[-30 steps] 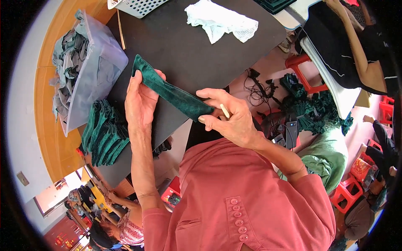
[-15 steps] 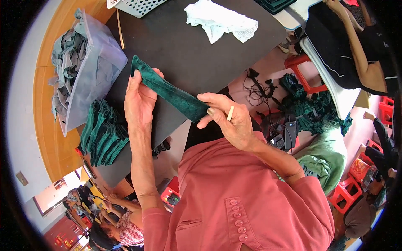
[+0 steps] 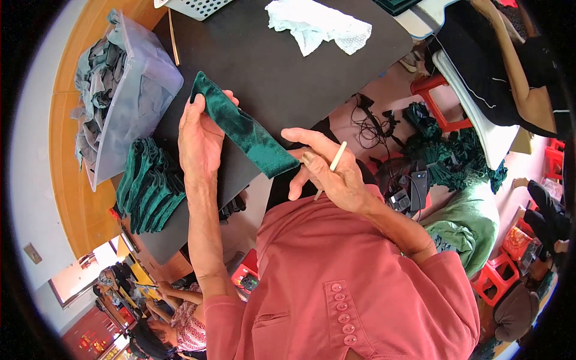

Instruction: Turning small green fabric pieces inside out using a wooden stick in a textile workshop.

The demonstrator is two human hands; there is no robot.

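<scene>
A dark green velvet strip (image 3: 243, 133) stretches slantwise between my hands, above the dark table's edge. My left hand (image 3: 201, 141) grips its upper end, thumb on the front and fingers behind. At the lower end is my right hand (image 3: 339, 177), its thumb tip by the strip's corner and its index finger lifted away. A thin pale stick (image 3: 338, 155) is tucked among the right hand's fingers and pokes out on both sides; whether those fingers also pinch the velvet is unclear. Folded green velvet pieces (image 3: 149, 189) lie stacked beside my left forearm.
A clear plastic bin (image 3: 153, 90) heaped with grey cloth stands left on the dark table (image 3: 258, 60). White lacy cloth (image 3: 318, 27) and a white perforated basket (image 3: 195, 7) lie at the far side. Cables (image 3: 369, 126), green bundles (image 3: 459, 150) and red stools (image 3: 495, 279) are at right; people sit nearby.
The velvet strip has turned to show its broad, shiny face. My right hand's fingers have loosened at its lower end, and the pale stick now shows more of its length.
</scene>
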